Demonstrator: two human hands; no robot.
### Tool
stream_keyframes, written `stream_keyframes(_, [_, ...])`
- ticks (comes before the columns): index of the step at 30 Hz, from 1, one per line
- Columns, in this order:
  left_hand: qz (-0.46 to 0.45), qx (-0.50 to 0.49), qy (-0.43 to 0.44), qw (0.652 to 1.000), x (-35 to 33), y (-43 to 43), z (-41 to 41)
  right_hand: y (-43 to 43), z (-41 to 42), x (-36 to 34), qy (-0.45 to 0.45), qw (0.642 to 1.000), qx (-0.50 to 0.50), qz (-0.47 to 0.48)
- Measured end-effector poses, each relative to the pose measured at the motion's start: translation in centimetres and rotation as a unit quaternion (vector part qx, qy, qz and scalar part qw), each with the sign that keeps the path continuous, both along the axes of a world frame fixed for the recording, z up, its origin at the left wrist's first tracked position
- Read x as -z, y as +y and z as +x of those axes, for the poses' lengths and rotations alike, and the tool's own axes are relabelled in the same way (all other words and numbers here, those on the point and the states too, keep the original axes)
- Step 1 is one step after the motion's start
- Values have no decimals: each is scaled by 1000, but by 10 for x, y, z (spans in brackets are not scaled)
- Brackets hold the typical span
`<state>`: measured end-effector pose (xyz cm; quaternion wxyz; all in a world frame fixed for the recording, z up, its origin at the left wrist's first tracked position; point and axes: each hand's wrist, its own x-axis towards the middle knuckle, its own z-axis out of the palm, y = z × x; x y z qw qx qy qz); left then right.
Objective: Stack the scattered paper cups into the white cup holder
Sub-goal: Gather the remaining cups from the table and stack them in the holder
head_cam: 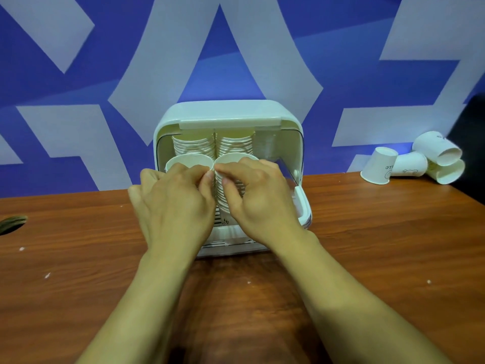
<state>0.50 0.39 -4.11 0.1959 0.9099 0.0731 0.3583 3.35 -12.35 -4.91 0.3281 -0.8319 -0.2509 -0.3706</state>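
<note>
A white cup holder (228,114) is seen standing open-fronted near the back of a wooden table (367,245), close to a blue wall (78,88) patterned with pale shapes. Two rear stacks (212,145) of nested paper cups are housed side by side inside it under its top. In front of these, two more stacks are held upright at the holder's opening, their top cups touching rim to rim. The left front stack (189,161) is gripped by the left hand (170,203), whose fingers are curled around its side, the thumb laid against the top cup's rim. The right front stack (223,195) is pinched near its top by the right hand (259,198), the forefinger bent along the rim and the thumb pressed on the ribbed edges below. The lower ends of both stacks are hidden behind the hands, so it cannot be told whether they rest on the holder's slatted base (225,240). A clear door panel (286,169) is visible at the holder's right side, just beyond the right hand's knuckles. Four loose paper cups (409,164) are left in a cluster well to the right, against the wall: one is set upside down, the others lie on their sides, one propped on top of two. White specks (47,275) are scattered on the tabletop, and a dark cut-out (13,223) is seen at its left edge.
</note>
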Motion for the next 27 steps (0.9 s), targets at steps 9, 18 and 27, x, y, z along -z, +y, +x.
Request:
stream_keyframes(9, [-6, -10, -66, 998, -5, -15, -9, -4, -19, -20, -25, 1000, 0, 3])
stream_keyframes(18, [-73, 194, -134, 969, -9, -85, -43, -81, -56, -39, -41, 998, 21, 35])
stream_keyframes(27, [-56, 348, -31, 935, 0, -227, -31, -226, -61, -6, -76, 981, 160, 84])
